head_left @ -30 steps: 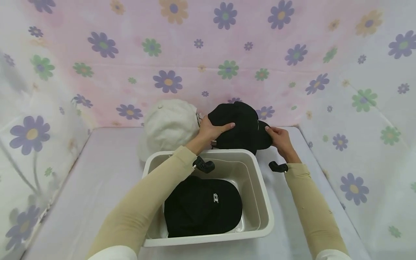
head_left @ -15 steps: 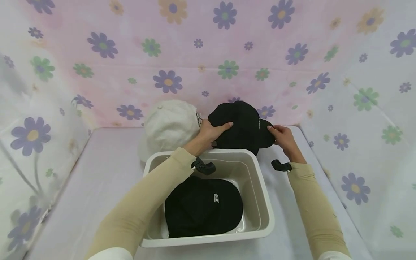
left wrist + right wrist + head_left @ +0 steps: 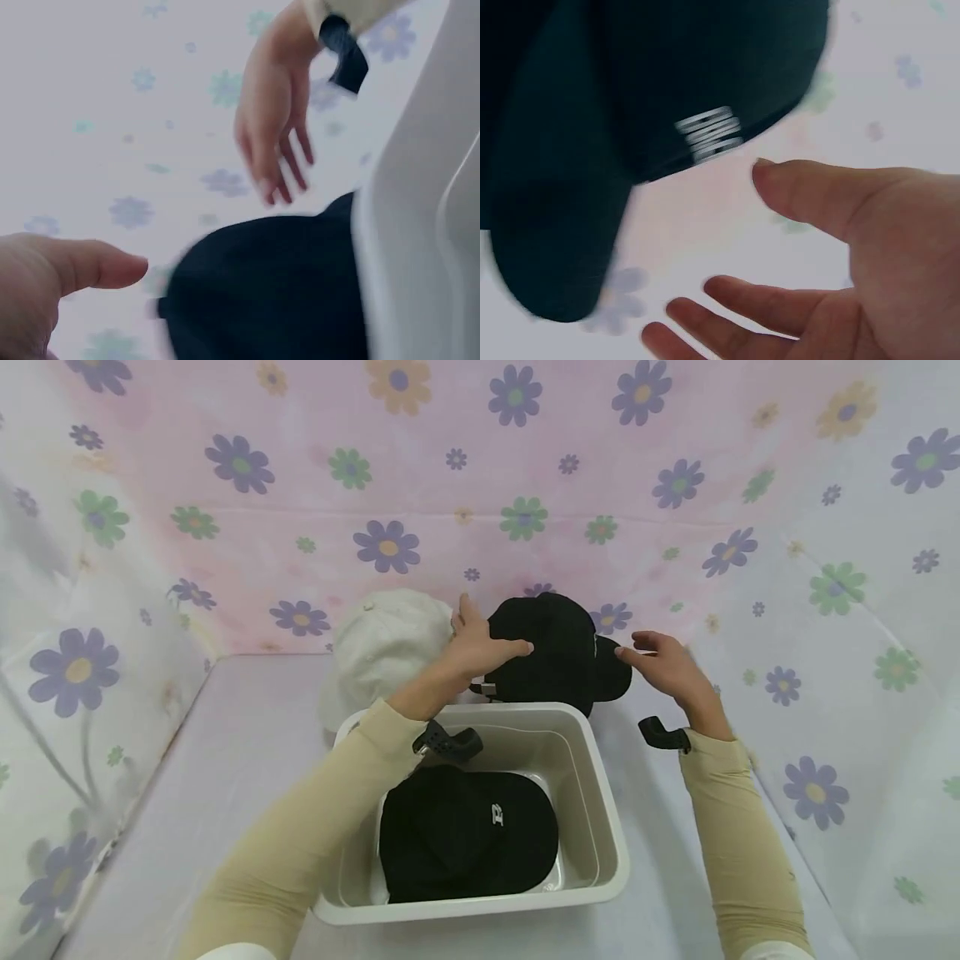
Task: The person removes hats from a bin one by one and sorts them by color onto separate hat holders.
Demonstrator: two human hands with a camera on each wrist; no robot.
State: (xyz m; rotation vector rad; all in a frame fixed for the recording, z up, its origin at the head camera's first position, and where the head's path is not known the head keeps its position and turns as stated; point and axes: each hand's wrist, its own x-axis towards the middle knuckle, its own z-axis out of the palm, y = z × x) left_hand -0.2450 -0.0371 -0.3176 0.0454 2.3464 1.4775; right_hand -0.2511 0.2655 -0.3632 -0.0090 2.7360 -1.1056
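A black cap (image 3: 543, 647) lies behind the bin, its brim pointing right; white lettering on its front shows in the right wrist view. At its left side, my left hand (image 3: 476, 652) has its fingers spread and thumb held out, apart from the cap in the left wrist view. My right hand (image 3: 667, 668) is off the brim's tip, thumb and fingers parted with nothing between them. Left of the black cap sits a white cap (image 3: 393, 647), partly behind my left hand. Another black cap (image 3: 465, 835) with a white letter lies inside the bin (image 3: 611, 827).
The bin stands at the front middle of the pale tabletop (image 3: 247, 760), just in front of the two caps. Flower-patterned cloth (image 3: 300, 560) walls the back and both sides. My left forearm crosses over the bin's left rim.
Both hands have let go of the black cap behind the bin. My left hand has opened and shifted slightly left; my right hand has drawn back to the right from the brim.
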